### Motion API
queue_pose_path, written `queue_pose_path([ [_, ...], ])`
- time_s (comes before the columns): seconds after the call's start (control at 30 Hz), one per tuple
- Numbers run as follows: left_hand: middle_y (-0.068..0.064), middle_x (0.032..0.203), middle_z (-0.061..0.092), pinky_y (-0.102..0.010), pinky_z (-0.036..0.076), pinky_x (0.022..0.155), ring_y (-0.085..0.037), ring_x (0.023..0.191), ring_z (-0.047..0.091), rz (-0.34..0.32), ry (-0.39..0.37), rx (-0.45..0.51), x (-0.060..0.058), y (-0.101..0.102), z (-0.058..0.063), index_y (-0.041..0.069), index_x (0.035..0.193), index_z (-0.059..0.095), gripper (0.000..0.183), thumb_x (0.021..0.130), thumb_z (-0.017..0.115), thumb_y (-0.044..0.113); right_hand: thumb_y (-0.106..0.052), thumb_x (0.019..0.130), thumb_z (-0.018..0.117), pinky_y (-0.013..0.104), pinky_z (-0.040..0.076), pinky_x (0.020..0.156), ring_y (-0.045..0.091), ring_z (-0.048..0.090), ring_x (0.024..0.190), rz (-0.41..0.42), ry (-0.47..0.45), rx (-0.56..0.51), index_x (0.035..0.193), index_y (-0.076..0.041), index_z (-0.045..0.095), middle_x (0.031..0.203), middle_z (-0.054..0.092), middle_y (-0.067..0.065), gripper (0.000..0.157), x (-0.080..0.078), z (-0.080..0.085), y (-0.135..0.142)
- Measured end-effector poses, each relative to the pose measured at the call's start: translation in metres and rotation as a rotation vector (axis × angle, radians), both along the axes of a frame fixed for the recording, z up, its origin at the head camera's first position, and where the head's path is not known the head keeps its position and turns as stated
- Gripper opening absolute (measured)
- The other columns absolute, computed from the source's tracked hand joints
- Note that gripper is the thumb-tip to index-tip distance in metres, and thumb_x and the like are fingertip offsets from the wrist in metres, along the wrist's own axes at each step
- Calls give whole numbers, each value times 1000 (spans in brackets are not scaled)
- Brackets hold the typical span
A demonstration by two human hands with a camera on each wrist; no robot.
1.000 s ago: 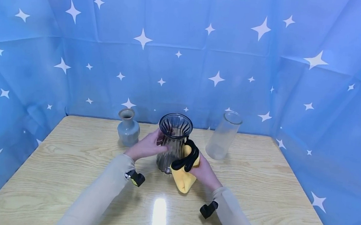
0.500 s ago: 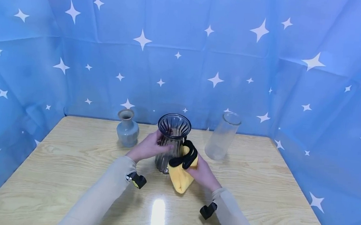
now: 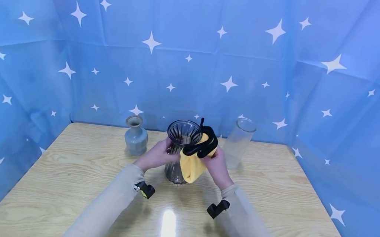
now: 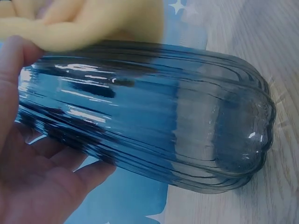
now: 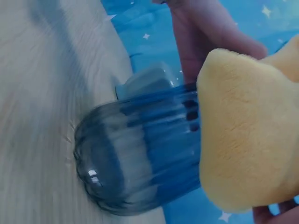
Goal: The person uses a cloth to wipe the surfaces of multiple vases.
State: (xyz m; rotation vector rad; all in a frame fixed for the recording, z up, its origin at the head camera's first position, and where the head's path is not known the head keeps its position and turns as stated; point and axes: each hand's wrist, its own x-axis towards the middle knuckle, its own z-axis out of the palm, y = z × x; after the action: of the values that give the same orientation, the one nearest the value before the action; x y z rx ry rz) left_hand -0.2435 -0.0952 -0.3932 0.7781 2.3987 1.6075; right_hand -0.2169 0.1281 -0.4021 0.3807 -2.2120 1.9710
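In the head view a dark glass vase [image 3: 174, 169] with ribbed sides and a flared rim stands mid-table. Its left side is gripped by my left hand [image 3: 156, 156], thumb in front and fingers behind. The left wrist view has the same ribbed vase [image 4: 140, 116] lying across it, with the left hand [image 4: 37, 172] curled round the upper part. My right hand [image 3: 218, 168] holds a bunched yellow cloth [image 3: 191, 167] with black edging against the vase's upper right. The soft cloth [image 5: 247, 130] covers the vase's upper part in the right wrist view and hides most of the right hand.
A small grey-blue vase [image 3: 136, 141] stands left of the hands. Behind the right hand is a tall clear glass cylinder [image 3: 238, 144], partly hidden by it. The wooden table [image 3: 71, 183] ends at a blue star-patterned curtain [image 3: 193, 70].
My right hand has lifted the yellow cloth up along the vase's right side, from its lower part towards the rim. The left hand keeps its grip and the vase stays in place.
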Motion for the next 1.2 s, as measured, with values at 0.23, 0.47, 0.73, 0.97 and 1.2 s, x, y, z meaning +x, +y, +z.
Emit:
queue_pose_path([
  [0.23,-13,131,56,-42,42,102,-29,123,50,-9,19,-22,-2,1,1,6,132,49,48,89,69,18,11,85,61,24,46,65,12,52,74,-13,46,-249,84,-15,59,79,54,-2,26,-1,8,2],
  [0.47,-17,135,52,-46,40,104,-33,127,46,-18,6,-5,0,2,3,3,133,47,49,90,67,16,6,85,65,24,48,66,10,54,76,-21,51,-106,90,-2,61,84,59,-1,10,-1,-4,4],
  [0.73,-15,137,51,-47,40,103,-31,127,46,-25,-4,-4,0,2,2,5,138,44,56,90,69,19,4,87,65,27,49,70,11,57,81,21,-62,76,99,7,63,92,64,3,13,-2,-34,15],
  [0.97,-15,137,51,-48,40,103,-31,126,48,-29,-1,2,0,1,2,5,141,41,63,89,71,23,2,85,65,27,45,74,13,52,82,69,-160,217,103,5,64,92,62,3,18,-2,-53,27],
  [1.2,-15,137,51,-48,40,103,-32,126,48,-29,-6,8,-1,1,1,6,140,43,61,89,71,23,3,79,70,28,47,70,14,54,75,68,-105,454,93,-3,67,85,64,3,15,-2,-52,28],
])
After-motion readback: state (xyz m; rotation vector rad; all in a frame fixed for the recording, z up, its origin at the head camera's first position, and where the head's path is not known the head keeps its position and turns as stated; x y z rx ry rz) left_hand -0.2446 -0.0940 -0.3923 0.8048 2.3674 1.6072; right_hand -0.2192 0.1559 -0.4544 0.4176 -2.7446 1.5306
